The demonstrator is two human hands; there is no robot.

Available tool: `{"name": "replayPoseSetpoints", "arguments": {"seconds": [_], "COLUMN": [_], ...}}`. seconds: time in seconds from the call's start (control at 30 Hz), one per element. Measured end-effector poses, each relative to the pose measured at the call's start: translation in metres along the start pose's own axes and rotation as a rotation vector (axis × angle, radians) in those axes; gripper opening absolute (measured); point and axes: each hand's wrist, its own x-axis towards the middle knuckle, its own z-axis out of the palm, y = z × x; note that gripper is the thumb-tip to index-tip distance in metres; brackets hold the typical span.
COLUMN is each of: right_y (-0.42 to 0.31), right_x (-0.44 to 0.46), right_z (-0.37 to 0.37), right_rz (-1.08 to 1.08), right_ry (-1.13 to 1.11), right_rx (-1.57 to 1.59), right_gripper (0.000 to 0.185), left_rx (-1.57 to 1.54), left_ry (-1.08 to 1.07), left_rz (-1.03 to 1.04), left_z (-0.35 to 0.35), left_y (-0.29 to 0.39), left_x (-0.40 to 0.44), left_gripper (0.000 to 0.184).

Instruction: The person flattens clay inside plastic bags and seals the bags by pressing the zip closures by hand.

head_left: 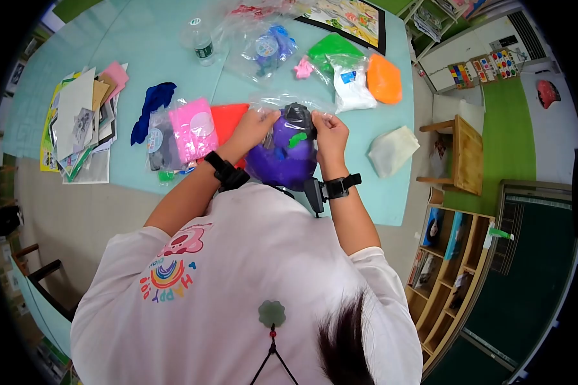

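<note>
Between my two hands is a clear plastic bag (270,101) with a dark grey lump of clay (297,117) in it. My left hand (255,128) pinches the bag's left side. On the other side, the fingers of my right hand (331,131) are closed on its right edge. Just below and partly behind the bag sits a rounded purple clay form (277,168) near the table's front edge, with a small green piece (297,140) on it. A red pack (230,119) lies beside my left wrist, next to a bright pink clay pack (192,130).
A dark blue clay piece (153,112) and a paper pile (87,122) lie left. Farther back are a plastic bottle (202,45), a bag with blue clay (270,51) and a framed picture (350,22). White (353,86), orange (384,80) and pale packs (394,151) lie right.
</note>
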Motion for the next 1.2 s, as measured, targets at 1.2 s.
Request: {"name": "replayPoseSetpoints", "arguments": {"seconds": [1.2], "right_y": [0.077], "right_x": [-0.016], "right_z": [-0.061], "right_rz": [0.265], "right_ry": [-0.268], "right_rx": [-0.233], "right_gripper": [0.079], "left_rx": [-0.600], "left_ry": [-0.289], "left_rz": [-0.354], "left_z": [0.008], "left_y": [-0.022], "left_x": [-0.027], "left_gripper": [0.090]}}
